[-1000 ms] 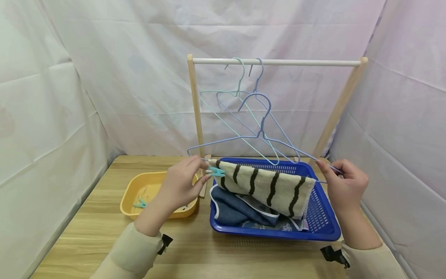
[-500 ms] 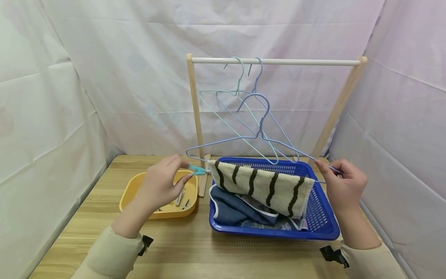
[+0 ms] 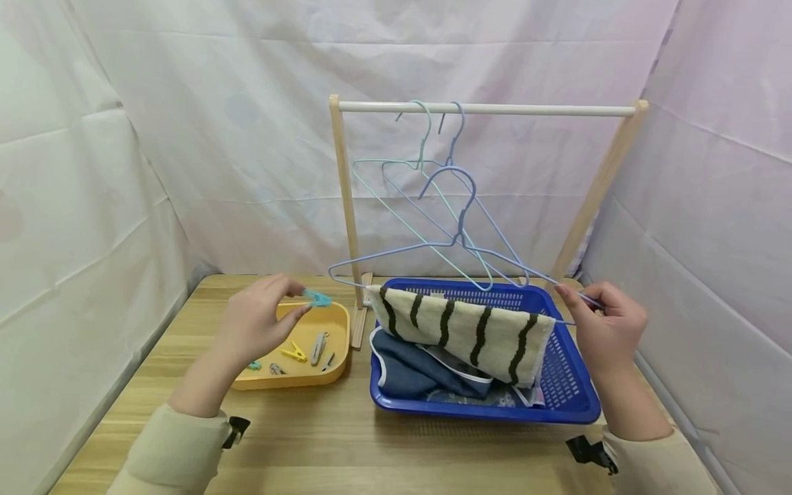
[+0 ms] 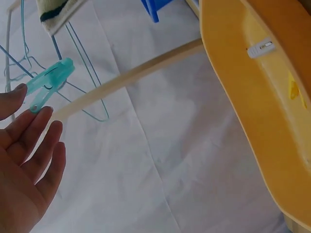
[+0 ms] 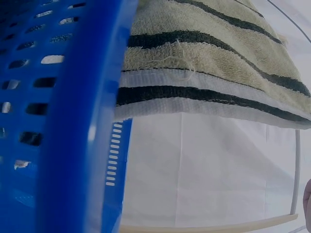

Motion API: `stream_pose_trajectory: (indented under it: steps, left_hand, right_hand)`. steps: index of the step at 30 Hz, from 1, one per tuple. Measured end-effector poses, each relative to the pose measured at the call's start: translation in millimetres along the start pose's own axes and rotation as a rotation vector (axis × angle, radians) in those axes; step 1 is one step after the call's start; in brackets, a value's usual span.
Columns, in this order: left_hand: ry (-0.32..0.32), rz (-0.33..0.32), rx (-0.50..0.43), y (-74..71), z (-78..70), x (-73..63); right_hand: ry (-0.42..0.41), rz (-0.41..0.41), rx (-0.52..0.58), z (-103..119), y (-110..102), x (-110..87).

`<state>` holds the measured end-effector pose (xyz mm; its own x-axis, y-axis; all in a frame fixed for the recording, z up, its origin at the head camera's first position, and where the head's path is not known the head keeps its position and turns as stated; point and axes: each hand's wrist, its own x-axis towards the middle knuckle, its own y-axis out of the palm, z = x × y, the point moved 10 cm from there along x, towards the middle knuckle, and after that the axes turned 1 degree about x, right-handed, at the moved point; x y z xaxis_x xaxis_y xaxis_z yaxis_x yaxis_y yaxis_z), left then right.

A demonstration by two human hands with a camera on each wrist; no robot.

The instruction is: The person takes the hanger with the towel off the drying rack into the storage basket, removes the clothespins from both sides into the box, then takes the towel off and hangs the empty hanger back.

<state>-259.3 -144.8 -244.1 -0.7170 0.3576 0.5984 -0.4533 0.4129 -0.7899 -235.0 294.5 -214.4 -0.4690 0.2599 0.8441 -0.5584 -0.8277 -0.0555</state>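
Observation:
Between thumb and fingers, my left hand (image 3: 256, 320) pinches a teal clothespin (image 4: 51, 82) above the near side of a yellow tray (image 3: 342, 323). My right hand (image 3: 609, 330) grips the right end of a blue hanger (image 3: 402, 251). Over that hanger's lower bar hangs a cream towel (image 3: 460, 330) with dark wavy stripes; no clothespin shows on it. The towel's lower part is over a blue basket (image 3: 578, 385). In the right wrist view only a sliver of the right hand shows at the edge, beside the towel's hem.
Inside the tray lie a yellow clothespin (image 3: 295, 352), a grey clothespin (image 3: 318, 348) and other small pins. Folded dark blue cloth (image 3: 411, 368) lies in the basket. Behind stands a rack with a white rail (image 3: 544, 109), where a green hanger (image 3: 396, 213) and another blue hanger (image 3: 495, 223) hang.
My left hand has drawn the teal clothespin away from the towel's left corner, leftward to over the tray. The right hand, hanger and towel have stayed nearly still.

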Motion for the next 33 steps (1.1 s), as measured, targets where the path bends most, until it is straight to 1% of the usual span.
stream_pose_trajectory:
  steps: [3,8,10,12,16,19,27,33]
  left_hand:
    - [-0.039,0.023,0.006,1.7,10.8,-3.5]
    - [-0.064,0.03,-0.001,1.8,22.0,-10.5]
    - [-0.08,0.045,0.002,2.4,26.5,-13.4]
    - [-0.107,0.075,0.007,4.3,31.9,-16.3]
    - [-0.175,0.17,0.017,12.5,44.7,-22.4]
    - [-0.206,0.223,0.024,18.2,53.5,-26.8]
    - [-0.237,0.302,0.032,28.1,68.9,-34.4]
    - [-0.267,0.359,0.005,38.5,80.8,-36.8]
  right_hand:
    - [-0.005,0.006,0.007,1,1,-0.6]
    - [-0.017,0.009,0.008,-1,2,-1.8]
    - [-0.013,0.012,-0.003,-4,3,-2.2]
    - [-0.006,0.018,-0.013,-8,3,-2.8]
    - [-0.001,0.025,-0.027,-13,3,-3.9]
    - [-0.006,0.023,-0.028,-15,2,-4.3]
    - [-0.013,0.019,-0.035,-20,0,-4.2]
    - [0.001,0.016,-0.052,-22,-2,-3.6]
